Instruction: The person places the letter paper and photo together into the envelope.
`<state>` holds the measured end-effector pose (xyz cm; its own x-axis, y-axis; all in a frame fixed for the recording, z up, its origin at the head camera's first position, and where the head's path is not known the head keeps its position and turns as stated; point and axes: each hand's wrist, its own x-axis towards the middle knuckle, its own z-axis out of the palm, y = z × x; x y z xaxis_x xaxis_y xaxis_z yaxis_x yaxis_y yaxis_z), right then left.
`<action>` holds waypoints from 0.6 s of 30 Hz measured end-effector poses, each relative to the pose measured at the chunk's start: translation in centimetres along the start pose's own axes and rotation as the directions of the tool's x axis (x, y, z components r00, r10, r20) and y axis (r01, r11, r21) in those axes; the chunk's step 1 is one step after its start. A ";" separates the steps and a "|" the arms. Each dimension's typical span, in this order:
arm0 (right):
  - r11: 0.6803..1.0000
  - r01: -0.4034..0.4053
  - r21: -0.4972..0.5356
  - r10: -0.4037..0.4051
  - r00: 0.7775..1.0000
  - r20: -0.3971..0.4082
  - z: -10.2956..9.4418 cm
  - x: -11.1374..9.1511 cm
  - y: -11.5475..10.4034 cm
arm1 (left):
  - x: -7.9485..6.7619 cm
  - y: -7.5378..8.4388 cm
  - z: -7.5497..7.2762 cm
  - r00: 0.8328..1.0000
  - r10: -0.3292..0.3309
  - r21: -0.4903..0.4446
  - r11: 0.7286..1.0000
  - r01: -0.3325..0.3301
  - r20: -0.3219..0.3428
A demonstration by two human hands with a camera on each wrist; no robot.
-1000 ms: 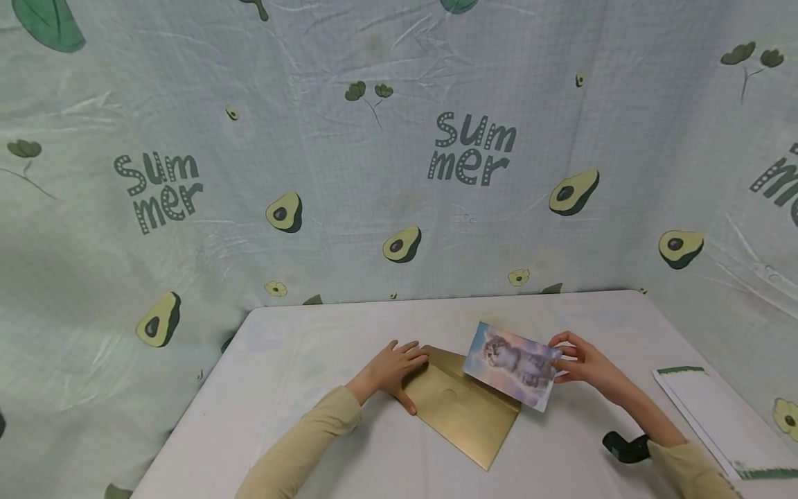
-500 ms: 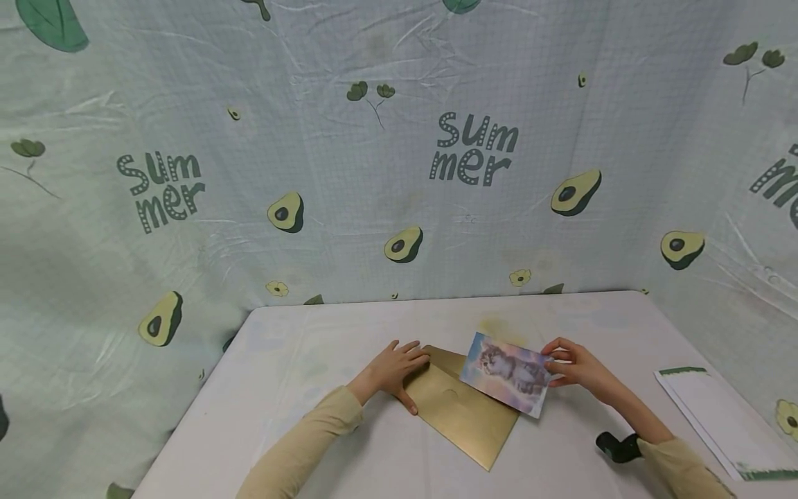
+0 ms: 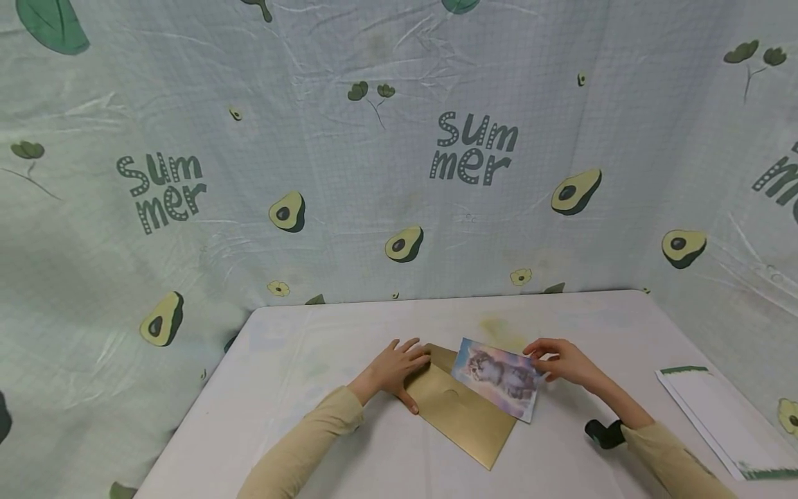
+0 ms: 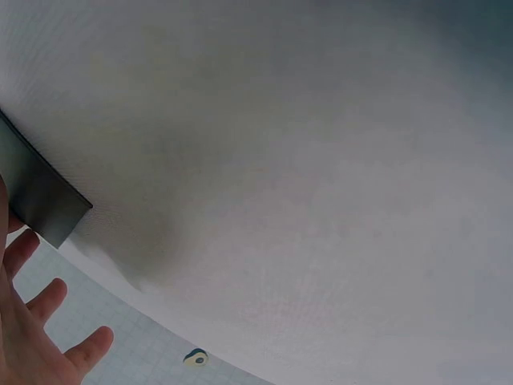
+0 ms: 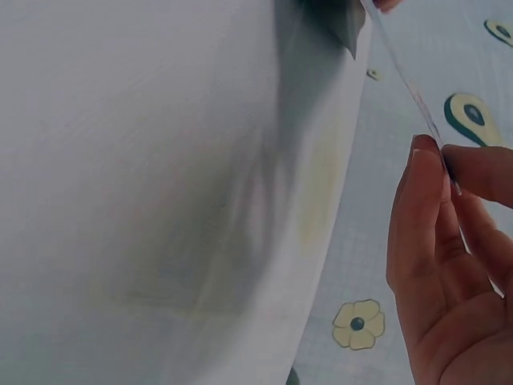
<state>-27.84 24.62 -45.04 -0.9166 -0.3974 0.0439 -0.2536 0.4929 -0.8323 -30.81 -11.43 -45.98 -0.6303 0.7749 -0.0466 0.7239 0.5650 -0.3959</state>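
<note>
**The right hand (image 3: pixel 559 362) pinches the kitten card (image 3: pixel 494 378), work about midway**

I see it stretched in from the right. The card slants over the gold envelope (image 3: pixel 460 419), partly hiding its unfolded flap (image 3: pixel 442 357); whether any is inside, I can't tell. The left hand (image 3: pixel 397 369), fingers spread, rests on the envelope's left end. My judgement: envelope opened, the card's fit left to finish.

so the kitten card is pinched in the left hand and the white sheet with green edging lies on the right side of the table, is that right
Not quite: the kitten card is pinched in the right hand, as the head view shows. The white sheet with green edging does lie on the right side of the table.
</note>
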 end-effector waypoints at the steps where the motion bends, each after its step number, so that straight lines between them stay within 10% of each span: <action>1: 1.000 0.001 -0.016 -0.001 1.000 -0.003 0.1 0.1 -0.1 | 0.0 0.0 0.0 1.000 0.001 0.003 1.000 -0.001 -0.007; 18: 0.999 -0.050 -0.016 0.048 0.989 -0.138 2.8 1.9 -1.4 | 0.0 0.2 0.4 0.999 -0.025 0.042 0.999 0.024 0.031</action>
<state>-28.38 20.98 -45.34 -0.9616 -0.2627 0.0800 -0.2119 0.5245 -0.8246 -30.77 -11.49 -46.46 -0.6570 0.7511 -0.0653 0.6962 0.5711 -0.4350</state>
